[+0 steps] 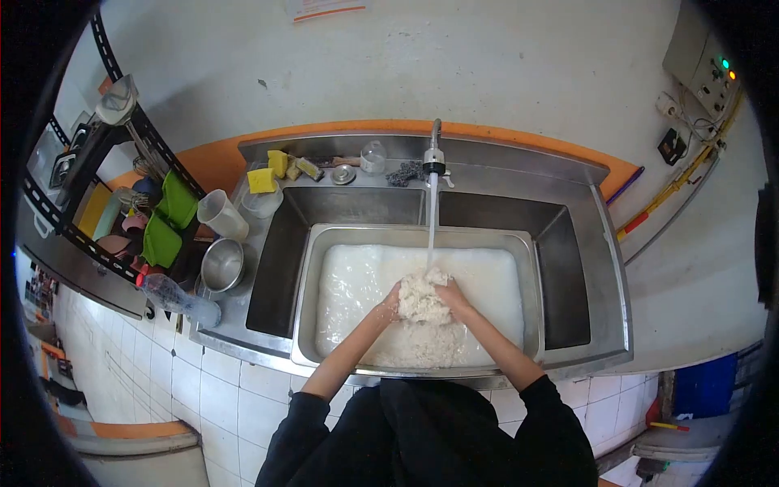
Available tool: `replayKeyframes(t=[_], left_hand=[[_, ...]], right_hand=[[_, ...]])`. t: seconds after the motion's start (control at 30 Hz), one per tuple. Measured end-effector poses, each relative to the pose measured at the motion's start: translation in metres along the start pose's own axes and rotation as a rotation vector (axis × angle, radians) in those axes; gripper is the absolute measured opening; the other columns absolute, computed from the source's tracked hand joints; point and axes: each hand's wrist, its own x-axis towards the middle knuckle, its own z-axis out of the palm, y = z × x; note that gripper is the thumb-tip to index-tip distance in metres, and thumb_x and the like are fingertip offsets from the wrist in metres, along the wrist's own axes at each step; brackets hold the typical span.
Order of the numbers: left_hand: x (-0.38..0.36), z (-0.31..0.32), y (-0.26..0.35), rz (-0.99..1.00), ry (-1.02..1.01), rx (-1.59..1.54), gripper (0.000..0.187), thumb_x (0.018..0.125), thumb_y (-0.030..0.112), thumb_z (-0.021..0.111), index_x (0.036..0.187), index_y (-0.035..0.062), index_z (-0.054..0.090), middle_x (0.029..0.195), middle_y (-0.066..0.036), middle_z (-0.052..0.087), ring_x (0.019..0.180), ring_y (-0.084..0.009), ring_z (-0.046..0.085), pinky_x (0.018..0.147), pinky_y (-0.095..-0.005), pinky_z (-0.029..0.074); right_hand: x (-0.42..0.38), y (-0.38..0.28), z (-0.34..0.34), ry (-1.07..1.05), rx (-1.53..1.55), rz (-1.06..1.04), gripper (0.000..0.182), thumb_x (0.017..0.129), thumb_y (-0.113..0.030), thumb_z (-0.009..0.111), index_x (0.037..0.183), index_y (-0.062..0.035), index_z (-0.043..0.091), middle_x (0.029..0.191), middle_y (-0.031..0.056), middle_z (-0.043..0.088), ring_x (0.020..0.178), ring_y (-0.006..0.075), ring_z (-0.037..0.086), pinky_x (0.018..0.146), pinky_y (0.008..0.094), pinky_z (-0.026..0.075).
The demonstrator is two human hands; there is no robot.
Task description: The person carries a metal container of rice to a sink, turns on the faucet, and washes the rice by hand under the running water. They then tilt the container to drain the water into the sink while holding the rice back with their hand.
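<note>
Between my left hand [393, 302] and my right hand [451, 297] is a wet, lumpy off-white mass [423, 299], with my fingers closed around its two sides. It looks grainy; its exact kind cannot be made out. Water from the tap [435, 162] runs down onto it. Below my hands, more of the same pale matter [418, 345] lies in cloudy white water. A large rectangular metal tray [305, 325] holds the water and rests across the double sink [560, 268]. My fingertips are partly hidden by the mass.
Yellow sponges [262, 180], a small clear jar [373, 157] and a dark scourer [406, 173] sit behind the sink. To the left stand a plastic jug [221, 215], a metal pot [222, 265] and a plastic bottle [182, 302], beside a rack [73, 231] of utensils. A control box [707, 69] hangs at the right.
</note>
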Motion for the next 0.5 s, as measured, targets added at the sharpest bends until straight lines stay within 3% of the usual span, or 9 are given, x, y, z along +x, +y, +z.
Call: replayKeyframes(t=[0.03,0.17,0.2,0.23,0.27,0.33,0.4,0.47,0.5], left_hand=[[0.005,0.002,-0.002,-0.007,0.116,-0.282,0.060,0.078,0.052,0.020,0.112,0.0078,0.044,0.111,-0.012,0.047,0.103,-0.0250,0.045,0.086,-0.0395,0.037],[0.008,0.020,0.000,0.047,0.140,-0.500,0.056,0.079,0.048,0.023,0.113,0.0097,0.043,0.109,-0.011,0.048,0.101,-0.0270,0.045,0.087,-0.0409,0.035],[0.021,0.009,-0.009,0.042,0.137,-0.491,0.056,0.079,0.048,0.023,0.113,0.0097,0.043,0.109,-0.011,0.048,0.101,-0.0270,0.045,0.087,-0.0409,0.035],[0.043,-0.012,-0.027,0.114,-0.051,-0.596,0.056,0.078,0.050,0.020,0.112,0.0126,0.044,0.109,-0.009,0.048,0.101,-0.0270,0.044,0.087,-0.0438,0.033],[0.057,-0.023,-0.037,0.186,-0.239,-0.700,0.057,0.078,0.052,0.017,0.112,0.0155,0.044,0.110,-0.006,0.048,0.101,-0.0269,0.043,0.087,-0.0466,0.031],[0.040,0.000,-0.030,0.284,-0.206,-0.584,0.046,0.079,0.046,0.027,0.110,0.0166,0.045,0.109,-0.007,0.048,0.098,-0.0251,0.045,0.083,-0.0457,0.034],[0.004,0.034,-0.010,0.306,0.001,-0.442,0.038,0.080,0.040,0.035,0.106,0.0164,0.048,0.106,-0.006,0.049,0.096,-0.0221,0.046,0.080,-0.0410,0.037],[0.009,0.020,-0.009,0.324,-0.055,-0.482,0.037,0.080,0.041,0.035,0.104,0.0157,0.048,0.103,-0.006,0.050,0.093,-0.0209,0.047,0.078,-0.0377,0.038],[0.016,0.011,-0.011,0.331,-0.114,-0.525,0.037,0.081,0.041,0.035,0.102,0.0150,0.049,0.101,-0.005,0.051,0.091,-0.0197,0.048,0.077,-0.0343,0.039]], right_hand=[[-0.002,-0.004,0.009,0.139,-0.082,-0.205,0.033,0.078,-0.020,0.045,0.104,0.0006,0.047,0.095,0.0085,0.055,0.085,0.0157,0.053,0.073,0.0294,0.044],[-0.009,0.000,0.054,0.164,-0.028,-0.350,0.039,0.079,-0.024,0.039,0.110,-0.0007,0.042,0.103,0.0121,0.050,0.095,0.0218,0.047,0.082,0.0326,0.036],[-0.016,-0.002,0.072,0.411,-0.341,-0.430,0.040,0.080,-0.027,0.037,0.111,-0.0018,0.042,0.110,0.0138,0.045,0.102,0.0237,0.040,0.087,0.0340,0.030],[-0.019,-0.004,0.080,0.656,-0.657,-0.497,0.042,0.081,-0.030,0.035,0.112,-0.0029,0.041,0.116,0.0155,0.040,0.110,0.0255,0.034,0.092,0.0355,0.024],[-0.015,-0.008,0.077,0.662,-0.653,-0.498,0.042,0.081,-0.030,0.035,0.112,-0.0029,0.041,0.116,0.0155,0.040,0.110,0.0255,0.034,0.092,0.0355,0.024],[0.003,-0.005,0.067,0.468,-0.376,-0.364,0.047,0.082,-0.037,0.032,0.115,-0.0043,0.038,0.124,0.0166,0.029,0.119,0.0272,0.017,0.097,0.0362,0.012],[0.035,0.024,0.060,0.461,-0.516,-0.395,0.047,0.083,-0.038,0.030,0.117,-0.0058,0.037,0.124,0.0160,0.029,0.119,0.0277,0.020,0.097,0.0357,0.016],[0.014,0.005,0.079,0.458,-0.766,-0.555,0.036,0.079,-0.019,0.044,0.110,-0.0021,0.037,0.122,0.0252,0.025,0.117,0.0360,0.018,0.097,0.0446,0.011],[0.029,0.012,0.077,0.477,-0.237,-0.482,0.040,0.079,-0.031,0.040,0.110,-0.0059,0.046,0.128,0.0124,0.025,0.120,0.0266,0.017,0.098,0.0407,0.006]])
